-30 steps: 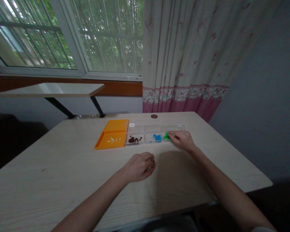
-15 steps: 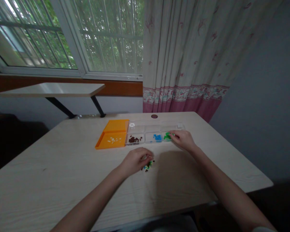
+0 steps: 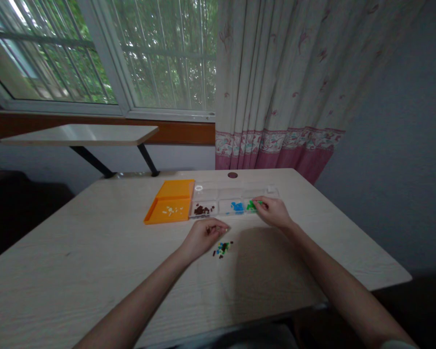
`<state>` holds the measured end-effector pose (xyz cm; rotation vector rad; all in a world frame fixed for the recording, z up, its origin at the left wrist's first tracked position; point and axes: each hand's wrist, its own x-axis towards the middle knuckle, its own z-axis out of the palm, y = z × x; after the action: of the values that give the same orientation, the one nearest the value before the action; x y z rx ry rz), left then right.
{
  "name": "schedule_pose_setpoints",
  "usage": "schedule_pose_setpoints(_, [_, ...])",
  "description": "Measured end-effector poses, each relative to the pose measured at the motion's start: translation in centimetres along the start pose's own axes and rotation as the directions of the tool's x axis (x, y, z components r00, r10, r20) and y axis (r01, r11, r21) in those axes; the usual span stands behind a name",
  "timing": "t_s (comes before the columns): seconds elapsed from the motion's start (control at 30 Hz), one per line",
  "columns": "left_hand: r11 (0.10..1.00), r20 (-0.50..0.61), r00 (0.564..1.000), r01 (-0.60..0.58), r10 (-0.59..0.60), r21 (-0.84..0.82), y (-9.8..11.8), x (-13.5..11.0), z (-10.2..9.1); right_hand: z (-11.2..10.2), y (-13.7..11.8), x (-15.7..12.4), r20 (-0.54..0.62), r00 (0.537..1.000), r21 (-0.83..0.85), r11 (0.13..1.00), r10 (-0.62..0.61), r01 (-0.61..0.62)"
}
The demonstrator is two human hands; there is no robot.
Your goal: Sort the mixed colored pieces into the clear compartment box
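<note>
My left hand (image 3: pixel 205 237) is pinched above the table, a small pale piece (image 3: pixel 226 230) showing at its fingertips. Just below it lies a small mixed pile of brown, green, blue and pale pieces (image 3: pixel 223 248). My right hand (image 3: pixel 274 211) reaches over the right end of a clear divided box, its fingertips closed together among small green pieces (image 3: pixel 251 205). What those fingertips pinch is too small to make out. Blue pieces (image 3: pixel 237 207) lie in the compartment beside the green ones, and brown pieces (image 3: pixel 202 209) sit further left.
An orange tray (image 3: pixel 148 213) holding several pale pieces adjoins the clear box (image 3: pixel 229 193) on the left. A raised shelf (image 3: pixel 94 134) stands at the table's back left. Behind the table hang curtains (image 3: pixel 276 97), beside a window. A round cable hole (image 3: pixel 232 175) is near the back edge.
My left hand has lifted and moved slightly away from me, uncovering the mixed pile. My right hand has shifted a little left but remains at the green pieces.
</note>
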<state>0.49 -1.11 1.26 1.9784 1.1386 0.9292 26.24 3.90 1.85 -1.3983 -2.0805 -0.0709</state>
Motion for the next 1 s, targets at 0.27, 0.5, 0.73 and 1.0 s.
schedule_pose_setpoints(0.27, [0.979, -0.049, 0.996, 0.063, -0.074, -0.194, -0.7, 0.2, 0.8, 2.4, -5.5, -2.0, 0.028, 0.946, 0.113, 0.941, -0.323, 0.318])
schedule_pose_setpoints(0.5, [0.979, -0.035, 0.998, 0.041, -0.049, -0.198, -1.3, 0.2, 1.2, 1.8, -7.1, -2.4, 0.056, 0.935, 0.135, 0.931, -0.350, 0.340])
schedule_pose_setpoints(0.73, [0.996, -0.075, 0.996, 0.048, -0.054, -0.072, -0.7, 0.2, 0.8, 2.3, -6.7, -2.5, 0.015, 0.946, 0.144, 0.937, -0.323, 0.318])
schedule_pose_setpoints(1.0, [0.993, -0.061, 0.993, -0.096, 0.100, 0.075, -0.1, 0.1, 0.3, 2.0, -6.8, -2.5, 0.045, 0.947, 0.200, 0.931, -0.319, 0.304])
